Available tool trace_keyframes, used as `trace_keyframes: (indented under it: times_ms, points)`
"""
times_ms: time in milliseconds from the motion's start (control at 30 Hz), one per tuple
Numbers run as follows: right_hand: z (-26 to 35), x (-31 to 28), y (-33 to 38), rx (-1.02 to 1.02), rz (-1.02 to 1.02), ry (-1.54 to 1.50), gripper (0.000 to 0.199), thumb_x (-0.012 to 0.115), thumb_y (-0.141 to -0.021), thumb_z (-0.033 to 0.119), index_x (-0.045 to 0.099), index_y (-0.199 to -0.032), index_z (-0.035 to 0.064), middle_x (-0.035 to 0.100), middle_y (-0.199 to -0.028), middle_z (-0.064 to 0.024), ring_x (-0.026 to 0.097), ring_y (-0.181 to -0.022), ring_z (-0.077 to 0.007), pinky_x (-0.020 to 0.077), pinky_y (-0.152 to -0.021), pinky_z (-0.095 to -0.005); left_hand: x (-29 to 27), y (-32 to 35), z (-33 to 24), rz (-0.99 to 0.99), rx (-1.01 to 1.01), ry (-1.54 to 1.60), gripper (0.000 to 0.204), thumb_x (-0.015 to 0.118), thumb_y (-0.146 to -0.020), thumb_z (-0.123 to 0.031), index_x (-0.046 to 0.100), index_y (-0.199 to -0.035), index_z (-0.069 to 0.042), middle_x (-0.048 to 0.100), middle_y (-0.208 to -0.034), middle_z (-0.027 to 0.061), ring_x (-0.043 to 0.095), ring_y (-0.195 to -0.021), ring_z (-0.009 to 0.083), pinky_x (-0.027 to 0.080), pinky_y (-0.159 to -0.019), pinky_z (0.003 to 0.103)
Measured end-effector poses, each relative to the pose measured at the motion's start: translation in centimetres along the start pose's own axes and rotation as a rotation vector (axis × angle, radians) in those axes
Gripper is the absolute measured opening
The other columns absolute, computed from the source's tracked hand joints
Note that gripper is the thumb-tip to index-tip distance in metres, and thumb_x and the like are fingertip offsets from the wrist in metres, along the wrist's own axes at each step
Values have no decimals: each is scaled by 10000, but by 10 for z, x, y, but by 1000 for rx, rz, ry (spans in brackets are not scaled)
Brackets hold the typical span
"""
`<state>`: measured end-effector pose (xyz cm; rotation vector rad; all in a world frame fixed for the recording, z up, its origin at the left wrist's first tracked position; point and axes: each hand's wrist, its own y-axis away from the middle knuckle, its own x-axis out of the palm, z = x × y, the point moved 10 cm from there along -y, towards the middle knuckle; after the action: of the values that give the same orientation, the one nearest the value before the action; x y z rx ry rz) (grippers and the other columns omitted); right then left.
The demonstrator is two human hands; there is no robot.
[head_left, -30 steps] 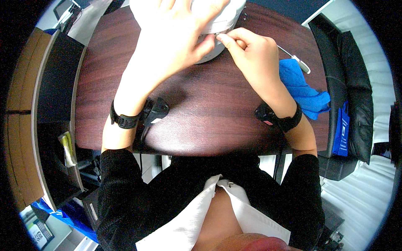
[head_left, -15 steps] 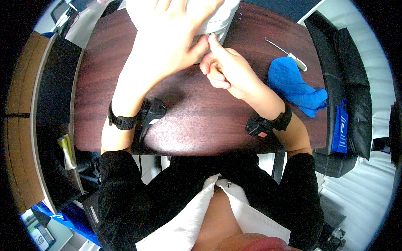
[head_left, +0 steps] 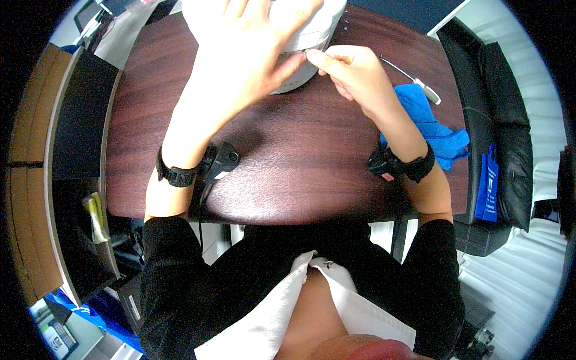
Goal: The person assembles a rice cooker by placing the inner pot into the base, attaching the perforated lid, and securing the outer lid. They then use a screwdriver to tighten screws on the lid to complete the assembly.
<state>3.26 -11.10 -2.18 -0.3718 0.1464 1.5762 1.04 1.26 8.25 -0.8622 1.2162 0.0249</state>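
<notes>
A white rounded appliance stands at the far middle of the table, its top cut off by the picture's edge. Over its left part lies my left hand, fingers spread across it. The left thumb reaches down along its side toward my right fingertips. My right hand is closed in a pinch by the appliance's right side, thumb and forefinger together. A tiny dark piece shows between the two thumbs; its kind is too small to tell.
A brown wooden table spreads before me. At right lie a screwdriver with a pale handle and a blue cloth, partly behind my right forearm. Small bits lie beyond the appliance's right side. A black sofa borders the right.
My right hand has turned and shifted right, its wrist moving over the blue cloth, while its fingertips stay near the appliance's side. More of the appliance's lower edge shows. My left hand has hardly moved.
</notes>
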Motion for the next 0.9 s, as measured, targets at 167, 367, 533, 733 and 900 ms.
trace_keyframes:
  times_ms: [167,367,533,733,900]
  points:
    - [67,-9,18,-473,-308,784,327,738,-819,356,652,-673,76,585,-556,-58,574,-466,-177,423,-457,-317,0,0,0,2,3,-19,717,716,-773,-197,416,-1419,-111,489,-1118,246,494,-1076,382,414,-944,476]
    - [88,2,30,-610,-420,1042,280,727,-821,343,670,-702,96,621,-597,-70,609,-513,-257,433,-467,-329,1,1,1,1,-2,-22,722,722,-765,-196,420,-1415,-109,488,-1123,248,491,-1087,389,417,-944,483]
    - [48,-5,22,-359,-398,702,347,665,-863,394,692,-688,96,591,-534,-110,633,-519,-261,471,-481,-377,0,2,0,-31,14,-19,723,728,-758,-197,429,-1409,-105,489,-1136,255,489,-1102,393,408,-957,492]
    - [-28,26,13,83,-170,-165,496,574,-951,459,700,-711,45,484,-463,-9,463,-407,-119,365,-420,-294,-1,1,-1,-71,35,5,720,731,-751,-187,438,-1403,-102,495,-1130,255,496,-1093,399,403,-965,494]
    - [-33,71,25,323,24,-612,617,379,-1014,524,571,-734,8,369,-476,18,289,-368,-89,238,-368,-241,-4,0,0,-37,9,54,715,733,-747,-175,442,-1395,-97,501,-1105,254,506,-1063,403,411,-950,493]
